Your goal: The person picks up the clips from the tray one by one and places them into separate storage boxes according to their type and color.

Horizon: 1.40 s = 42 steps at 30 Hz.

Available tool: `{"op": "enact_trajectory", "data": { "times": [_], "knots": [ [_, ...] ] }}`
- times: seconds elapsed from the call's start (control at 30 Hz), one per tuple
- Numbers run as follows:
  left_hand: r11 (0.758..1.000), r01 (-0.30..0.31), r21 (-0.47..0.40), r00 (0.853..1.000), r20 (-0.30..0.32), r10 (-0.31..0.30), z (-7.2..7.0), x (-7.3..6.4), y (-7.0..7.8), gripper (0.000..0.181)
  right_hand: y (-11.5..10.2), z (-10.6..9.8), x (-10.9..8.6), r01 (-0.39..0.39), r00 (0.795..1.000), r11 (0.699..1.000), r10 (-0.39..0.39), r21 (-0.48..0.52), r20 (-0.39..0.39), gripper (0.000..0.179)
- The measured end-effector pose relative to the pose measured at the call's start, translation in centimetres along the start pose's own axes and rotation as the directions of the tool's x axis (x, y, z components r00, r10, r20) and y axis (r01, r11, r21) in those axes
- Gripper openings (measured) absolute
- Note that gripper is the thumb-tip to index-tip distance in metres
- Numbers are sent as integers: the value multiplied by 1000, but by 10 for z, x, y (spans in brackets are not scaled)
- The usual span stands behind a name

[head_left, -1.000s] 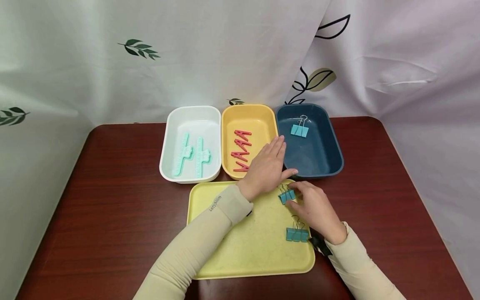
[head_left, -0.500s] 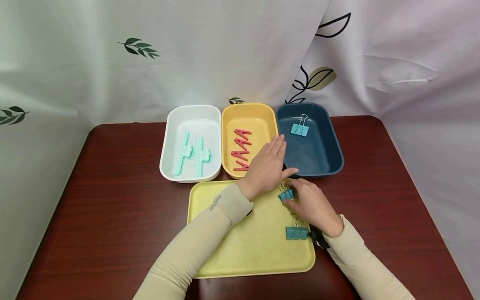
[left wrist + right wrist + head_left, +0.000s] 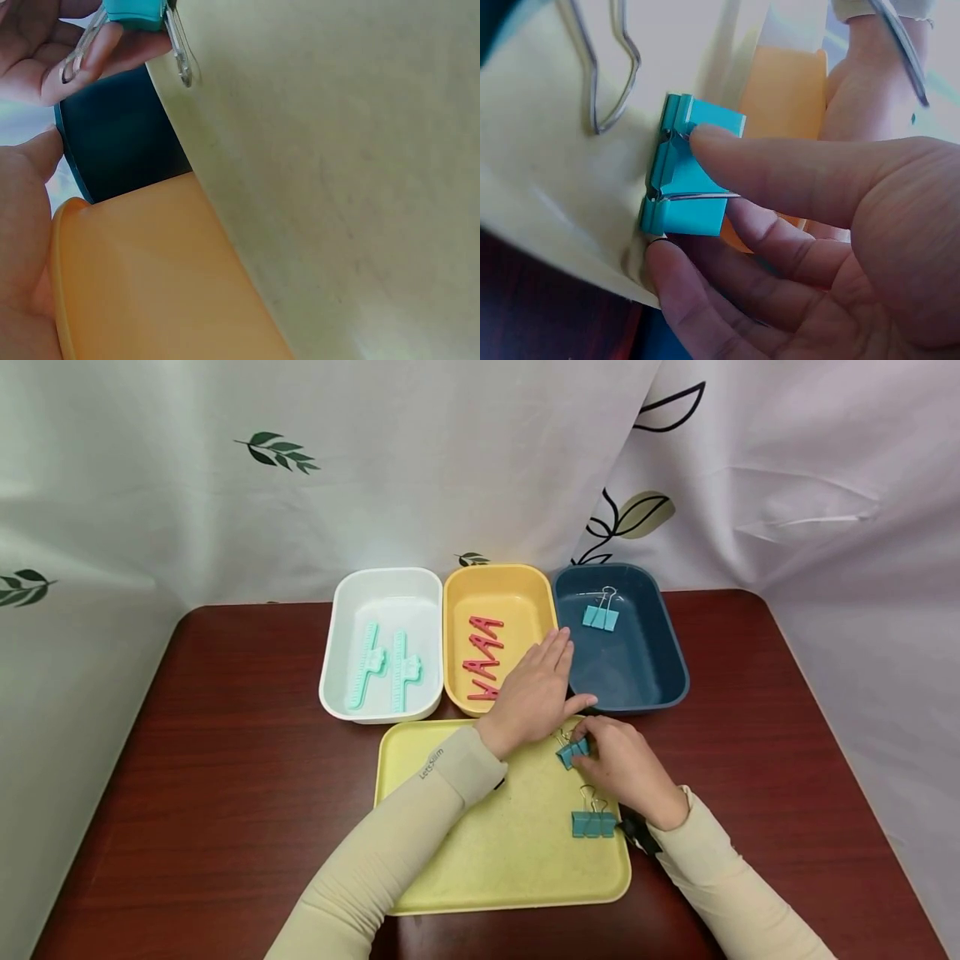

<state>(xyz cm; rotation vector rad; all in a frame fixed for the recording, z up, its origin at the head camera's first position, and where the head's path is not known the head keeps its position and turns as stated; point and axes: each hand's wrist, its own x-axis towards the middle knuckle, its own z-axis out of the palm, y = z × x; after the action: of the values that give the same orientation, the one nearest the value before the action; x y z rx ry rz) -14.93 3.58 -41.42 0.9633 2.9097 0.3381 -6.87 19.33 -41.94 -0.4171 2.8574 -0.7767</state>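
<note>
My right hand pinches a teal binder clip at the far right corner of the yellow tray. In the right wrist view the thumb lies on the clip's face and the fingers curl round its other side. A second, larger-looking teal binder clip lies on the tray nearer the front, close to the right wrist. My left hand lies with straight fingers over the adjoining edges of the yellow bin and the dark blue bin, holding nothing.
One binder clip sits in the blue bin. Several red clothespins lie in the yellow bin, partly behind my left hand. The white bin at the left has two mint ruler-shaped clips. A patterned curtain hangs behind the brown table.
My right hand has moved slightly left and closed its thumb and fingers onto the binder clip. The left hand has stayed in place.
</note>
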Motion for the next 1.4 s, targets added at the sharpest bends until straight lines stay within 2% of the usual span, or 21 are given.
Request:
{"op": "enact_trajectory", "data": {
  "times": [0.83,1.13,1.4],
  "knots": [
    [1000,15,-24,1000,13,-15,-1,0,0,84,1,-3,-5,-7,1000,1000,7,18,19,16],
    [1000,12,-23,1000,5,-11,0,1,0,85,1,-2,-8,19,1000,999,-19,40,14,18],
    [1000,15,-25,1000,12,-15,1,1,0,84,3,-3,-11,-7,1000,997,6,75,13,27]
  ]
}}
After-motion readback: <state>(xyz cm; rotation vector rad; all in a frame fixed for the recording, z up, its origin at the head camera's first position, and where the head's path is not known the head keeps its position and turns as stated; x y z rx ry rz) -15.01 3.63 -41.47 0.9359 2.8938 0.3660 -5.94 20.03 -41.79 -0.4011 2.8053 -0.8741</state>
